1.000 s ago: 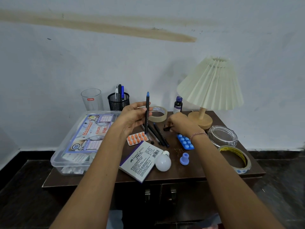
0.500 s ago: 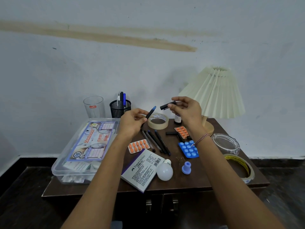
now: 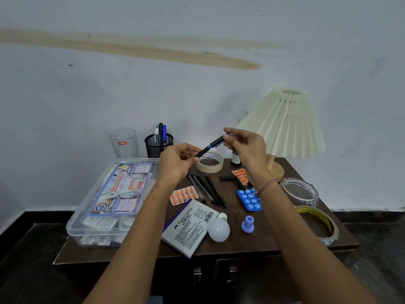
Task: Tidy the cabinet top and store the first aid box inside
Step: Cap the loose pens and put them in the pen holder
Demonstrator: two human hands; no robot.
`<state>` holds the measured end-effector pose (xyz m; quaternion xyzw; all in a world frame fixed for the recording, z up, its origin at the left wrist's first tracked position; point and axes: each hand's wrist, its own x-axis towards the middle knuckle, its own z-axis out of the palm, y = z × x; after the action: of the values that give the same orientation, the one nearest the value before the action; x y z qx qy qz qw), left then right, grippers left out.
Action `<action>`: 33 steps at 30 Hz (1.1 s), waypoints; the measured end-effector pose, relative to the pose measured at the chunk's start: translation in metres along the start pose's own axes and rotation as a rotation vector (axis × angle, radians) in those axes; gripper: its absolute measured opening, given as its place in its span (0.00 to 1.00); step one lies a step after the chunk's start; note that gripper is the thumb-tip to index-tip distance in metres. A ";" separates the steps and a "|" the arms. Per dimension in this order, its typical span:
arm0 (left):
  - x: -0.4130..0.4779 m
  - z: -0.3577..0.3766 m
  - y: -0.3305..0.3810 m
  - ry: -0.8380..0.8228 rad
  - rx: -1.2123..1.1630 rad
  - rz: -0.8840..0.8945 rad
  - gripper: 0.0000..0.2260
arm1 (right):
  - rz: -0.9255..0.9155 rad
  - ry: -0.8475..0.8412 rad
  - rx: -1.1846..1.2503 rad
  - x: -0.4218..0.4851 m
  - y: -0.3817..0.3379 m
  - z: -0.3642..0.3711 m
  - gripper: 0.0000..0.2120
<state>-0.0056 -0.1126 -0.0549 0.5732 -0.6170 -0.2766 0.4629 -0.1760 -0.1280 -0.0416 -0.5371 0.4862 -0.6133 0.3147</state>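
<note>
Above the dark wooden cabinet top [image 3: 274, 242], both hands hold one black pen [image 3: 206, 149] with a blue band. My left hand [image 3: 178, 163] pinches the pen's barrel at its lower end. My right hand [image 3: 245, 145] pinches the black cap [image 3: 217, 141], which sits on the pen's upper end. The clear plastic first aid box [image 3: 109, 200] with a printed lid lies at the left of the cabinet top. A black mesh pen holder [image 3: 158, 145] with several pens stands behind it.
Loose pens [image 3: 208, 190], two orange pill strips [image 3: 184, 195], a blue pill strip [image 3: 249, 199], a stamp pad box [image 3: 189, 227], a white bulb [image 3: 218, 229], tape rolls [image 3: 210, 164], a glass ashtray [image 3: 300, 191], a lamp [image 3: 285, 123], a small bottle [image 3: 235, 157] and a glass [image 3: 123, 142] crowd the top.
My right hand picked the cap up off the cabinet top and brought it onto the pen's blue tip. My left hand tilted the pen from upright towards the right hand.
</note>
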 end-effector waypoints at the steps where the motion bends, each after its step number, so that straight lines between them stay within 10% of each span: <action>1: 0.000 0.001 0.000 0.000 -0.002 0.005 0.09 | -0.011 -0.004 -0.018 -0.001 -0.001 0.000 0.11; 12: -0.002 0.009 0.014 -0.019 -0.073 0.046 0.14 | -0.009 -0.204 0.070 -0.001 -0.006 -0.006 0.09; 19: -0.003 0.007 0.024 -0.003 -0.136 0.067 0.15 | -0.048 -0.593 -0.252 -0.009 -0.012 -0.019 0.44; 33: 0.000 0.010 0.026 -0.016 -0.176 0.079 0.16 | -0.167 -0.470 -0.399 -0.023 -0.015 0.005 0.50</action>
<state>-0.0261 -0.1097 -0.0368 0.5033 -0.6162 -0.3158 0.5170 -0.1642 -0.1038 -0.0354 -0.7532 0.4650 -0.3889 0.2553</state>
